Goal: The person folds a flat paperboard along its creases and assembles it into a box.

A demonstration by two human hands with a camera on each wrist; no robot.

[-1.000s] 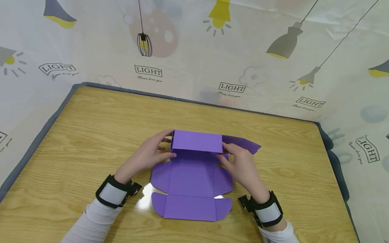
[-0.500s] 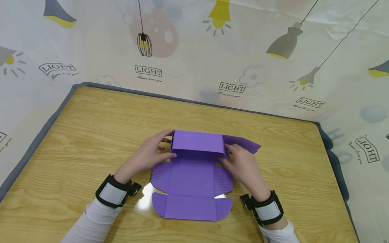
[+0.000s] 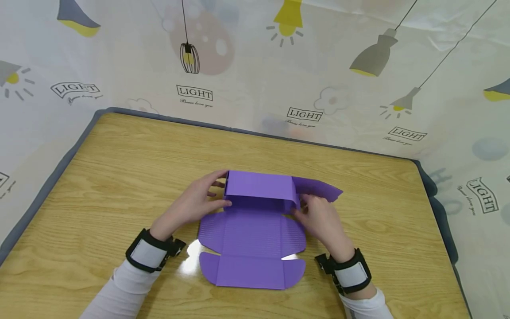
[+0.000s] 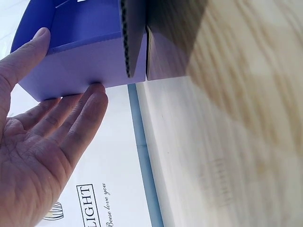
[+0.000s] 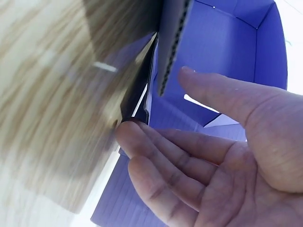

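Two bare hands work at a purple cardboard box (image 3: 252, 235) that lies partly folded on the wood-grain tabletop (image 3: 119, 177), near the middle of the head view. We see its far part raised, with a plain panel (image 3: 259, 184) above a shadowed hollow, while the near part spreads flat toward the person, rounded tabs on both sides. A loose flap (image 3: 320, 188) sticks out to the right from behind the raised part.

The left hand (image 3: 195, 199) grips the raised part at its left end; in the left wrist view we find the thumb (image 4: 35, 46) over the rim and the other fingers, only slightly bent, against the outside, so the gap between them is filled by the cardboard. The right hand (image 3: 320, 217) is at the right end, its fingers half curled, thumb set apart from them. In the right wrist view we make out one fingertip at a dark cardboard edge and the thumb in front of the blue-looking inside; we cannot tell whether they pinch a panel.

Both wrists carry black straps (image 3: 350, 275) over or beside white sleeves (image 3: 123, 288). Behind the tabletop we see a pale backdrop (image 3: 247, 106) printed with lamps and "LIGHT".
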